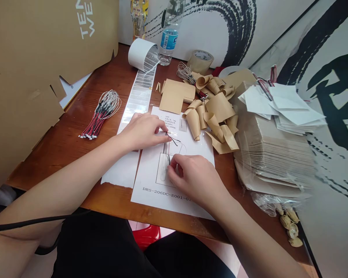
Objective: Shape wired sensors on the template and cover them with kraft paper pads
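My left hand (143, 130) rests on a white printed sheet (176, 189), its fingertips pinched on the top of a thin black and red wire (168, 146). My right hand (191, 175) lies lower on the same sheet, fingers curled and pinching the wire's lower end. The wire runs between both hands over an outline drawn on the sheet. A strip of white labels (139, 98) unrolls from a roll (142, 54) beside my left hand.
A bundle of red, black and white wires (103, 112) lies at left. Curled brown paper pieces (211, 119) and a stack of brown and white sheets (275, 146) fill the right. A water bottle (169, 34), a tape roll (201, 60) and a cardboard box (31, 69) stand behind.
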Tool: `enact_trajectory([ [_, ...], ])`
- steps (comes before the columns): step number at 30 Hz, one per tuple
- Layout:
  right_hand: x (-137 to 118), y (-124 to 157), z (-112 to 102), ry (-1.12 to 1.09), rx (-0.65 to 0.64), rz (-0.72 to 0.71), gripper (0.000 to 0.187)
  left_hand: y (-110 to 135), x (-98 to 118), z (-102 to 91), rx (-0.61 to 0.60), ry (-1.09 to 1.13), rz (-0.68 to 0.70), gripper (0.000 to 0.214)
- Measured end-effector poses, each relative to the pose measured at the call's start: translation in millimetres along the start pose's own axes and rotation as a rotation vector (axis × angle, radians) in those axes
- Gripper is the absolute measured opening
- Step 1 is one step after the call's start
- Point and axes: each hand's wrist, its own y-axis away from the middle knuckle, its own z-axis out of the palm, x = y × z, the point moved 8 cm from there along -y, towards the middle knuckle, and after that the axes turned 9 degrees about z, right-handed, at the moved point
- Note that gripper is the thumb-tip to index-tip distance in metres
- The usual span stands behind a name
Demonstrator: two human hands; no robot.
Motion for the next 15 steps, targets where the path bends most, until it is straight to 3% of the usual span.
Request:
enact_trajectory([
  [8,2.0,2.7,2.7,0.012,-0.026,0.057,0.014,-0.6,-0.9,1.3,0.008,0.009,0.007,0.038],
  [15,2.4,1.6,5.1,0.009,0.037,0.126,0.013,-0.8,-2.3,2.0,0.007,0.01,0.004,0.038],
])
